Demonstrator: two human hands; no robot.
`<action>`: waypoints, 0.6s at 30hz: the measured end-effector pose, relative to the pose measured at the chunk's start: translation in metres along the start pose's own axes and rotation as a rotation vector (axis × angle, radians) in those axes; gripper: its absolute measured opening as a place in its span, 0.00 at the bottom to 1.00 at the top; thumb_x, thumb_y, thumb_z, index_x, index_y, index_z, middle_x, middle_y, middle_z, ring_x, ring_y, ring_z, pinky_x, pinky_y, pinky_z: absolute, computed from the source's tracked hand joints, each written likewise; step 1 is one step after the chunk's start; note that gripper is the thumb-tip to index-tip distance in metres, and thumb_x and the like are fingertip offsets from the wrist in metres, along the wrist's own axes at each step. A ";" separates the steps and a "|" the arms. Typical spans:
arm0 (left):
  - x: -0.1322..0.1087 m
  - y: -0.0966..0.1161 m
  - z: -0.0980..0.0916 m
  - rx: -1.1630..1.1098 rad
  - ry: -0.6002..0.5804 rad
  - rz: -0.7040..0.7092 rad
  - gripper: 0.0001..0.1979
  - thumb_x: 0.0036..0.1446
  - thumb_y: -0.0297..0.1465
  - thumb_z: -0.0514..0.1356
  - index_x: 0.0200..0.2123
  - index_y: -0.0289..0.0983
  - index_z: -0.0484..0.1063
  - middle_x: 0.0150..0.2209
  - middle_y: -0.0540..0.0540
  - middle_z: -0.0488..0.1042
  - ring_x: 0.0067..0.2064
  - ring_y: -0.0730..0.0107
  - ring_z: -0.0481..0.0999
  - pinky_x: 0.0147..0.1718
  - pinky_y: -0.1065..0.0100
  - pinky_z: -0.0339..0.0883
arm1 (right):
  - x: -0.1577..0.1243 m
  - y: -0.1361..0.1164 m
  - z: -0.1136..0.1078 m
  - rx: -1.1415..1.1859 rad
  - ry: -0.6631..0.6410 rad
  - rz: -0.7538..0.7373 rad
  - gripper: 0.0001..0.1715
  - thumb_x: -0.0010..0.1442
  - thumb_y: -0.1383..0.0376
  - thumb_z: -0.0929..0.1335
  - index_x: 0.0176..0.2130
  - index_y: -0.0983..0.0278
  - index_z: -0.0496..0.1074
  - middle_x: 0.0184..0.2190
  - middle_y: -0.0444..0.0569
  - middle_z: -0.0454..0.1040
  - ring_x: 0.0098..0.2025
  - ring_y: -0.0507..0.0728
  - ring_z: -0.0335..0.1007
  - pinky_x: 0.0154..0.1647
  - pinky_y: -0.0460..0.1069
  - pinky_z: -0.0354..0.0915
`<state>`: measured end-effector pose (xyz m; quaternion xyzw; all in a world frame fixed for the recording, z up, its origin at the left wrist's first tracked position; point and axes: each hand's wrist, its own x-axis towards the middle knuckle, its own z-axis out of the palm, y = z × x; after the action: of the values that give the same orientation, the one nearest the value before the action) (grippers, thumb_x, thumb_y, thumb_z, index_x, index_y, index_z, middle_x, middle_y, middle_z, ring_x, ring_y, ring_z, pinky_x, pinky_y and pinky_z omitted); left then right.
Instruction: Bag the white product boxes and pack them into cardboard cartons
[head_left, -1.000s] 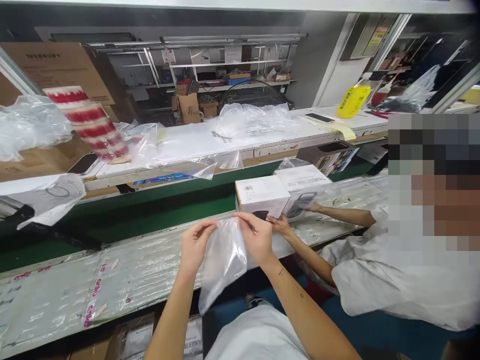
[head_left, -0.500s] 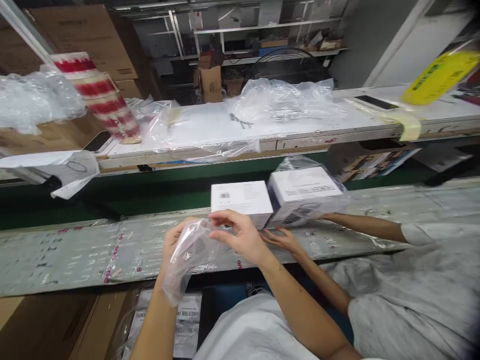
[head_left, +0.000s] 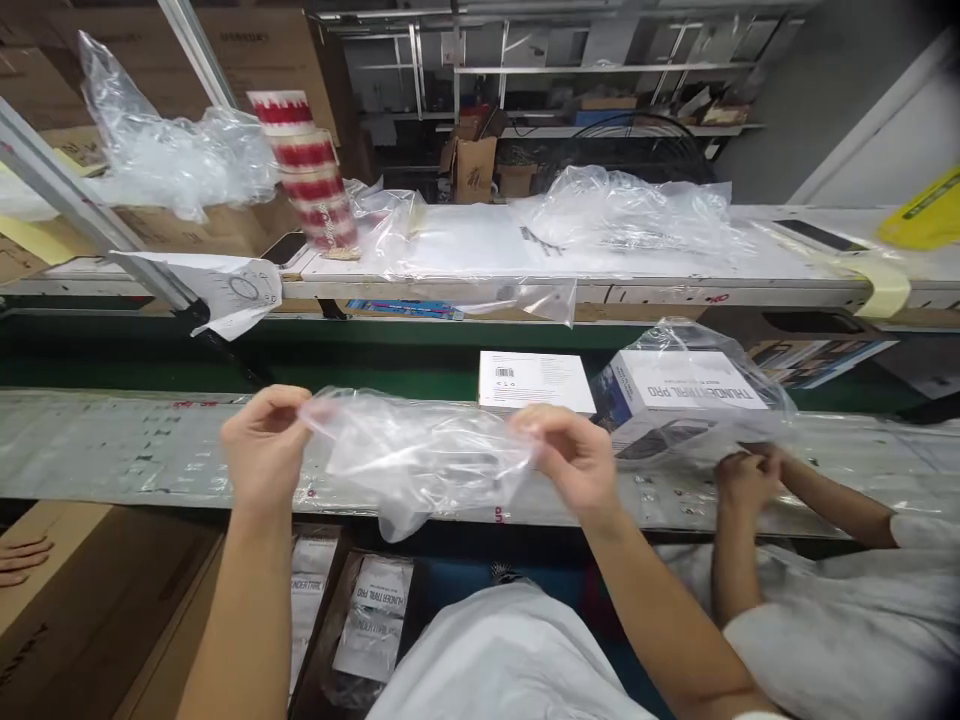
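Observation:
My left hand (head_left: 266, 445) and my right hand (head_left: 570, 455) pinch opposite edges of a transparent plastic bag (head_left: 420, 455), which is stretched wide and sags between them over a conveyor belt (head_left: 112, 440). A white product box (head_left: 534, 382) lies on the belt's far side, beyond my right hand. Beside it sits a "Thunder Trail Pro" box (head_left: 686, 385) wrapped in plastic. A co-worker's hands (head_left: 746, 480) are close to the near side of that wrapped box.
Beyond the belt runs a white shelf (head_left: 465, 240) holding loose plastic film and a red-and-white tape roll (head_left: 304, 170). Below the belt's near edge lie printed packages (head_left: 373, 620) and cardboard (head_left: 97, 610). Another person's hand (head_left: 22, 560) shows at the lower left.
My hands have moved apart, spreading the bunched bag wide. The co-worker's hands have moved together near the wrapped box. The view has shifted, so the boxes appear further right.

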<state>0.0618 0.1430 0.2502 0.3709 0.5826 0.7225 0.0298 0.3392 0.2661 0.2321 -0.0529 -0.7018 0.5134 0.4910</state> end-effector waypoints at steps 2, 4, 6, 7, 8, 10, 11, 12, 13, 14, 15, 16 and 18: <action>0.004 -0.010 -0.014 -0.016 0.070 -0.096 0.10 0.39 0.29 0.73 0.26 0.36 0.76 0.26 0.51 0.75 0.29 0.74 0.72 0.28 0.73 0.67 | -0.017 -0.007 0.004 0.121 -0.011 0.013 0.06 0.64 0.58 0.71 0.34 0.56 0.74 0.34 0.49 0.73 0.41 0.60 0.74 0.46 0.58 0.73; 0.002 -0.025 -0.021 -0.030 -0.042 -0.247 0.11 0.41 0.32 0.73 0.30 0.37 0.78 0.30 0.49 0.78 0.31 0.70 0.75 0.30 0.72 0.70 | -0.027 -0.012 0.010 0.163 -0.025 0.051 0.11 0.63 0.56 0.71 0.33 0.58 0.71 0.41 0.52 0.73 0.49 0.63 0.73 0.54 0.63 0.70; -0.003 -0.036 -0.021 -0.019 -0.353 -0.432 0.16 0.40 0.33 0.74 0.35 0.37 0.81 0.37 0.43 0.81 0.39 0.61 0.79 0.35 0.70 0.73 | -0.027 -0.014 0.018 0.198 0.004 0.081 0.12 0.67 0.55 0.67 0.34 0.58 0.65 0.43 0.51 0.75 0.49 0.63 0.74 0.55 0.65 0.69; -0.006 -0.036 -0.019 -0.029 -0.496 -0.494 0.20 0.37 0.33 0.76 0.38 0.38 0.82 0.41 0.40 0.81 0.44 0.56 0.80 0.38 0.68 0.74 | -0.023 -0.014 0.023 0.211 0.034 0.073 0.11 0.69 0.56 0.65 0.36 0.58 0.62 0.39 0.48 0.76 0.42 0.61 0.76 0.51 0.63 0.71; -0.009 -0.032 -0.016 -0.080 -0.577 -0.507 0.24 0.36 0.33 0.77 0.41 0.39 0.82 0.46 0.38 0.81 0.49 0.52 0.79 0.42 0.66 0.75 | -0.019 -0.015 0.028 0.195 0.066 0.059 0.11 0.70 0.57 0.64 0.37 0.57 0.59 0.33 0.45 0.75 0.33 0.57 0.75 0.43 0.59 0.73; -0.015 -0.011 -0.008 -0.301 -0.562 -0.416 0.30 0.39 0.39 0.77 0.48 0.41 0.81 0.54 0.37 0.77 0.57 0.47 0.75 0.50 0.60 0.74 | -0.009 -0.016 0.039 0.035 0.130 0.035 0.11 0.71 0.57 0.64 0.37 0.56 0.57 0.24 0.39 0.68 0.21 0.52 0.65 0.28 0.49 0.68; -0.017 0.004 -0.005 -0.420 -0.551 -0.364 0.32 0.41 0.45 0.75 0.51 0.41 0.80 0.55 0.37 0.77 0.58 0.47 0.75 0.52 0.57 0.73 | -0.005 -0.018 0.043 -0.106 0.149 0.032 0.11 0.70 0.57 0.64 0.37 0.57 0.57 0.23 0.38 0.65 0.20 0.51 0.61 0.24 0.47 0.63; -0.019 0.018 -0.002 -0.508 -0.619 -0.348 0.36 0.42 0.51 0.74 0.53 0.41 0.78 0.55 0.37 0.77 0.57 0.46 0.76 0.53 0.55 0.74 | -0.003 -0.020 0.046 -0.266 0.161 0.033 0.12 0.69 0.56 0.65 0.37 0.57 0.58 0.23 0.39 0.64 0.20 0.50 0.59 0.23 0.46 0.59; -0.020 0.030 0.001 -0.546 -0.786 -0.385 0.39 0.42 0.54 0.73 0.55 0.41 0.77 0.51 0.36 0.79 0.53 0.46 0.79 0.50 0.53 0.75 | -0.001 -0.023 0.047 -0.424 0.170 0.036 0.13 0.68 0.55 0.66 0.36 0.58 0.60 0.24 0.40 0.63 0.22 0.50 0.58 0.24 0.46 0.58; -0.020 0.039 0.002 -0.522 -1.027 -0.468 0.40 0.41 0.53 0.73 0.56 0.41 0.77 0.45 0.36 0.81 0.46 0.48 0.82 0.45 0.53 0.77 | 0.000 -0.028 0.046 -0.557 0.181 0.036 0.14 0.68 0.54 0.66 0.35 0.58 0.61 0.24 0.41 0.63 0.23 0.50 0.57 0.26 0.46 0.58; -0.019 0.044 0.003 -0.457 -1.296 -0.565 0.38 0.40 0.51 0.74 0.54 0.41 0.78 0.38 0.37 0.82 0.38 0.50 0.83 0.38 0.55 0.78 | 0.000 -0.033 0.042 -0.653 0.178 0.047 0.14 0.67 0.54 0.66 0.35 0.59 0.63 0.24 0.41 0.63 0.24 0.50 0.56 0.27 0.46 0.58; -0.016 0.043 0.004 -0.379 -1.555 -0.645 0.34 0.41 0.48 0.75 0.51 0.41 0.80 0.32 0.38 0.82 0.30 0.52 0.82 0.30 0.58 0.77 | -0.001 -0.039 0.035 -0.705 0.138 0.090 0.15 0.67 0.52 0.66 0.34 0.59 0.65 0.24 0.41 0.64 0.24 0.50 0.56 0.28 0.46 0.58; -0.006 0.031 0.005 -0.254 -1.919 -0.698 0.26 0.44 0.46 0.74 0.45 0.40 0.83 0.27 0.38 0.81 0.21 0.56 0.77 0.20 0.62 0.72 | -0.004 -0.051 0.013 -0.659 -0.172 0.299 0.20 0.65 0.48 0.68 0.32 0.61 0.70 0.20 0.41 0.65 0.22 0.49 0.57 0.25 0.45 0.57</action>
<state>0.0813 0.1344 0.2744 0.5961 0.3083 0.1294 0.7299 0.3533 0.2310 0.2696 -0.2668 -0.8526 0.3288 0.3064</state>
